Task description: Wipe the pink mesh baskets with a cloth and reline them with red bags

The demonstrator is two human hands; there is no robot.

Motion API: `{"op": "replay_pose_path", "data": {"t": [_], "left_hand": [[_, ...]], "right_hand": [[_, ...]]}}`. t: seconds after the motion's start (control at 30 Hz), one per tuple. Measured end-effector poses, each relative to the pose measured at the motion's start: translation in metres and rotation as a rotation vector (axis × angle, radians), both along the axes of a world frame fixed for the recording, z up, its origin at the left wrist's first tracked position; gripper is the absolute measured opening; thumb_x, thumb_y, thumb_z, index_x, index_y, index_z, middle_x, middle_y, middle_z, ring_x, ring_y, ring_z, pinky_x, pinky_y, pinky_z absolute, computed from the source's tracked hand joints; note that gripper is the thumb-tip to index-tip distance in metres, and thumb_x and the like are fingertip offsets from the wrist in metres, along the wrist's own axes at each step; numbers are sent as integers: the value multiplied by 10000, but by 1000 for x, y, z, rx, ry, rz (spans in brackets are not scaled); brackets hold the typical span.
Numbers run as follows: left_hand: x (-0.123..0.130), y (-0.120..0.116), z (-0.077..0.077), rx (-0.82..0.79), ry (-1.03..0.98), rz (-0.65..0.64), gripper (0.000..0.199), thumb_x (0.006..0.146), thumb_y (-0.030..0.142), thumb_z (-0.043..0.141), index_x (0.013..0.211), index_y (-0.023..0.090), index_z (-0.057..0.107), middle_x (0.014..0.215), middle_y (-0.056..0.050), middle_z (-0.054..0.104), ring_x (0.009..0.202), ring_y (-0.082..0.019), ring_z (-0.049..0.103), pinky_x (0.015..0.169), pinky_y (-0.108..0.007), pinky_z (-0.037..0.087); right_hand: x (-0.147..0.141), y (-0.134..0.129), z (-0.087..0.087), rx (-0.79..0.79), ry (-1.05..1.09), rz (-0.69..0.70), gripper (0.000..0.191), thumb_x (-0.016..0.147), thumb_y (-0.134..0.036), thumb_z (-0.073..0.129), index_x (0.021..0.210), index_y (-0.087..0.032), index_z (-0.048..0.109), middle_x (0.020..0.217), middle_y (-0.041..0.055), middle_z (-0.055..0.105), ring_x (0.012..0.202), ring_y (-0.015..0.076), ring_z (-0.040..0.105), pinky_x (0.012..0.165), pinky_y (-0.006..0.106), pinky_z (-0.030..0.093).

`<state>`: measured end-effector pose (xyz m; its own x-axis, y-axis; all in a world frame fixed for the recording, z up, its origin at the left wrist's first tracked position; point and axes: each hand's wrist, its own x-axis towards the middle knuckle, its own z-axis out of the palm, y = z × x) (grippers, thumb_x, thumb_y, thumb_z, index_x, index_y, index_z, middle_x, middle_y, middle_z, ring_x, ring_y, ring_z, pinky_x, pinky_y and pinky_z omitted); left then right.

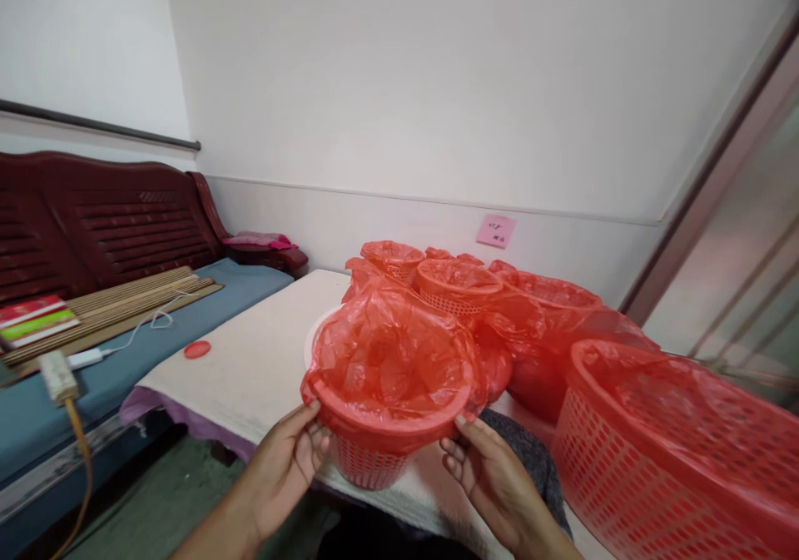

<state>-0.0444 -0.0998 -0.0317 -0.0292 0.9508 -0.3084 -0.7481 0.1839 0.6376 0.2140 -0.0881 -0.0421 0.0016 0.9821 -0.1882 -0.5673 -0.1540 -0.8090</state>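
Note:
A small red slatted plastic basket (373, 463) is right in front of me, lined with a thin red plastic bag (393, 352) that is folded over its rim. My left hand (298, 445) pinches the bag's folded edge at the near left of the rim, thumb on top. On the near right, my right hand (483, 468) pinches the same edge between thumb and fingers. The bag bunches up loosely at the far side and sags inside the basket. A white round thing, mostly hidden, shows behind the basket's left side.
Several bag-lined red baskets stand behind and to the right, among them a small one (459, 304) and a large one (615, 452). A red lid-like disc (197, 349) lies on the white-covered table (250, 369). Left is a wooden bench (125, 219) with a power strip (58, 379).

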Motion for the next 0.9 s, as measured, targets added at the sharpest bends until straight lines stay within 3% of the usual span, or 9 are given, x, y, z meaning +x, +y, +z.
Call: {"op": "replay_pose_path", "data": {"t": [0.17, 0.27, 0.37, 0.43, 0.6, 0.7, 0.77, 0.83, 0.9], "left_hand": [[-4, -1, 7, 1, 50, -54, 129, 831, 84, 630, 942, 149, 644, 862, -38, 700, 673, -106, 667, 552, -195, 555], [-10, -4, 14, 61, 236, -115, 181, 805, 156, 690, 980, 169, 648, 984, -50, 693, 790, -131, 672, 610, -218, 543], [-23, -5, 23, 93, 424, -139, 209, 792, 257, 715, 968, 167, 648, 1010, -58, 674, 866, -147, 651, 654, -234, 523], [-33, -4, 30, 90, 500, -70, 270, 767, 295, 727, 992, 172, 640, 1039, -63, 660, 919, -164, 633, 710, -268, 522], [-46, -1, 47, 275, 828, 318, 378, 777, 472, 651, 1029, 195, 601, 1128, -73, 605, 1110, -235, 558, 855, -357, 492], [-40, 3, 50, 402, 1140, 306, 436, 733, 509, 683, 1032, 201, 609, 1073, -66, 584, 1026, -237, 558, 818, -354, 469], [-36, 6, 48, 463, 1252, 278, 390, 668, 435, 761, 969, 218, 643, 1001, -34, 572, 917, -213, 549, 782, -330, 439], [-35, 11, 44, 486, 1224, 272, 225, 659, 354, 773, 791, 217, 651, 854, 8, 550, 794, -177, 515, 735, -295, 406], [-38, 14, 40, 457, 1117, 278, 208, 711, 331, 733, 644, 204, 583, 704, 42, 492, 688, -144, 464, 658, -258, 372]], "right_hand": [[10, 7, 19, -40, 131, -39, 289, 698, -301, 810, 926, -201, 665, 820, 2, 722, 656, 119, 655, 600, 214, 552], [9, 14, 30, 38, 30, -96, 340, 733, -390, 781, 1004, -218, 668, 886, 0, 731, 701, 128, 660, 608, 220, 556], [2, 20, 35, 96, -95, -62, 365, 714, -369, 796, 1007, -188, 676, 917, 28, 743, 731, 142, 670, 605, 218, 550], [-2, 21, 35, 106, -91, -40, 375, 671, -308, 826, 990, -173, 683, 942, 45, 750, 752, 154, 678, 624, 232, 558], [-7, 9, 31, 116, -22, -39, 369, 639, -290, 840, 959, -174, 698, 944, 49, 751, 802, 191, 693, 688, 282, 590], [-8, -2, 27, 95, -19, -46, 409, 638, -305, 844, 1001, -187, 696, 986, 56, 750, 879, 231, 699, 718, 317, 596], [-9, -8, 23, 81, -14, -57, 426, 620, -306, 856, 999, -190, 698, 992, 62, 751, 888, 248, 704, 714, 328, 596], [-10, -15, 20, 65, 12, -57, 440, 595, -304, 870, 984, -191, 700, 979, 75, 757, 880, 265, 711, 702, 340, 596], [-13, -22, 20, 50, 54, -38, 448, 595, -300, 871, 995, -199, 697, 981, 90, 760, 875, 277, 719, 695, 351, 596]]}}
